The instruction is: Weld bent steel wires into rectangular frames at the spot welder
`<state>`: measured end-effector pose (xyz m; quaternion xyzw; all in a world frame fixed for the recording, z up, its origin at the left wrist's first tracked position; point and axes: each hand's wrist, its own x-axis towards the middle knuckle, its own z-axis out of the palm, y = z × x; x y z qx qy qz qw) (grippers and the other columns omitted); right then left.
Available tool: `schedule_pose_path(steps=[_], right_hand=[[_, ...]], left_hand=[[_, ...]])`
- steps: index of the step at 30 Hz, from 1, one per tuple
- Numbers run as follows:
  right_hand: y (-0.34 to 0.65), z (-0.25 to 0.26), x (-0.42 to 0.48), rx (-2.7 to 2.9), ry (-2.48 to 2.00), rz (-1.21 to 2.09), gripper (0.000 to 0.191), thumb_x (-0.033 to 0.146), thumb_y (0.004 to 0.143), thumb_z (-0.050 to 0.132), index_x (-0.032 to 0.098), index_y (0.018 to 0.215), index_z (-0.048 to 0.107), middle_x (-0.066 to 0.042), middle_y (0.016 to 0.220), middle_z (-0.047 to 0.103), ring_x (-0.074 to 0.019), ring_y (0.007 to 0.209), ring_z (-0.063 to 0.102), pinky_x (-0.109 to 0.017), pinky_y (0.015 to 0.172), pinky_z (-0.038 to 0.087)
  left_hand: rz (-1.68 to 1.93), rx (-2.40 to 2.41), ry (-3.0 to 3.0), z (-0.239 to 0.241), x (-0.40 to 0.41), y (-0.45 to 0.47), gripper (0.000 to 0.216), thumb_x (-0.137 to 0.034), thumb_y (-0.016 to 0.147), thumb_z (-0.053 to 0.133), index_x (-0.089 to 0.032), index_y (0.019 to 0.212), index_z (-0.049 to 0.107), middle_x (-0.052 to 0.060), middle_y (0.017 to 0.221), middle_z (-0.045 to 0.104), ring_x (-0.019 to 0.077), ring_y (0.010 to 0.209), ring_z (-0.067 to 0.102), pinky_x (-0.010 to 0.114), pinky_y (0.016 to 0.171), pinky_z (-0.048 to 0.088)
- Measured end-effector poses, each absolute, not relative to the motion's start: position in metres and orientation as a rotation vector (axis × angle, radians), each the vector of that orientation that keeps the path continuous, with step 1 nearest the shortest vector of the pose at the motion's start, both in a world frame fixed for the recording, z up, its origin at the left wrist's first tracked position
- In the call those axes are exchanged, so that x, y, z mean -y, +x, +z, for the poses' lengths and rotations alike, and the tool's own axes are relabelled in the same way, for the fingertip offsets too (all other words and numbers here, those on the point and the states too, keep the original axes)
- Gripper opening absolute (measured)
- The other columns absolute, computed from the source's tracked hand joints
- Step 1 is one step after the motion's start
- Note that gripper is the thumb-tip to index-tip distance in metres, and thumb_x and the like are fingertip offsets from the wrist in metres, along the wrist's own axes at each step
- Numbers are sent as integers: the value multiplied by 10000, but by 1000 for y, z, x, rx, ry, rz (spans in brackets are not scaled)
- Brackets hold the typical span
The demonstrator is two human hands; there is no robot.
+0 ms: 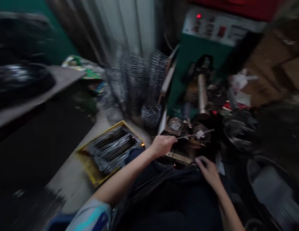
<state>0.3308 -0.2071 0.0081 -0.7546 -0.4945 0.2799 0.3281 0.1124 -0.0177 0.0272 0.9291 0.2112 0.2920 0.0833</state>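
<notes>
My left hand (163,145) is closed round a thin metal wire (183,137), which reaches right toward the machine's working end. To the right, my right hand (208,170) hovers low over the dark cloth on my lap, fingers curled. Blur and shadow hide what its fingertips hold, if anything. Several thin metal wires (155,181) lie across my lap. In front of both hands stands a green machine (174,86) with a pale cylindrical arm (201,93). A round dish of small metallic bits (175,124) sits beside the working end. Small orange sparks (143,145) glow near my left forearm.
A yellow crate (91,176) holding many wires stands on the floor at left. Behind it rise stacks of wire baskets (135,73). A tabletop (67,77) juts in at far left. Cardboard boxes (262,70) and a dark tub (250,166) are on the right.
</notes>
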Motion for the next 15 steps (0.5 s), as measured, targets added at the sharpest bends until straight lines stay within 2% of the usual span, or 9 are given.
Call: schedule_pose_path(steps=[3,6,9,10,12,15], right_hand=[[347,-7,243,1510,-2168,566,371,558,882,494,244,952,678,-62,923,720,-256,829,682,-329,738,505],[368,-16,264,1414,-2468,390,404,588,829,486,266,968,686,-84,804,711,-284,678,677,-355,596,500],[380,-17,273,1247,-2710,312,505,633,812,439,226,990,679,-94,640,652,-306,572,635,-385,545,482],[382,-17,274,1228,-2750,299,530,641,817,418,211,993,673,-93,616,635,-310,563,628,-391,547,479],[380,-17,271,1251,-2784,274,559,643,834,383,190,999,667,-95,609,624,-315,564,625,-392,547,473],[372,-20,265,1311,-2785,171,595,633,853,349,165,1044,663,-122,666,644,-313,568,623,-385,520,455]], left_hand=[[694,-605,2961,25,30,51,182,-155,926,449,-184,854,613,-3,648,637,139,566,602,237,464,349],[692,-909,2796,15,44,-34,181,-146,901,467,-185,894,644,10,692,666,136,623,627,219,548,434],[1139,-1462,2064,-3,47,-118,106,-224,847,594,-195,875,692,23,821,720,157,780,662,229,711,485],[1294,-1593,1792,-11,43,-140,107,-243,844,612,-181,867,697,31,844,719,166,812,658,230,721,484],[1593,-1732,1132,-31,32,-176,151,-293,851,631,-153,852,689,22,778,685,154,749,632,216,645,469],[1762,-1699,473,-72,12,-207,294,-400,944,508,-141,941,646,-21,663,582,100,544,528,204,504,417]])
